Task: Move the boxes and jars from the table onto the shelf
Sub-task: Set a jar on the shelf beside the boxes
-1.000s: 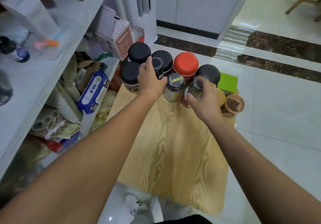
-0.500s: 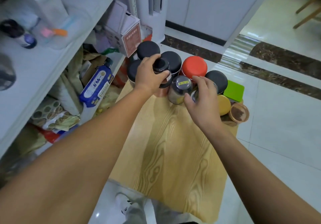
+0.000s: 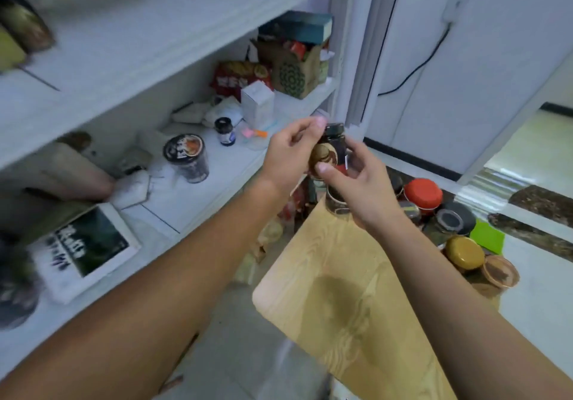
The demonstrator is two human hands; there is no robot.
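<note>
Head view: a jar goes up toward the shelf

The small dark jar [image 3: 333, 148], a second ago on the table [image 3: 341, 275], is now raised beside the shelf [image 3: 192, 201], pinched between left hand [image 3: 288, 157] and right hand [image 3: 366, 191]. The other jars [image 3: 423, 191] wait far right.

1 head-worn view, angled down, close, shelf [image 3: 186, 204] left, table [image 3: 356, 263] right

Free room on the middle shelf [image 3: 198, 209]
Bare board lies before the dark cup [image 3: 186, 159], left of the held jar [image 3: 331, 148]; a small bottle [image 3: 225, 131] and a white carton [image 3: 257, 105] stand behind.
</note>
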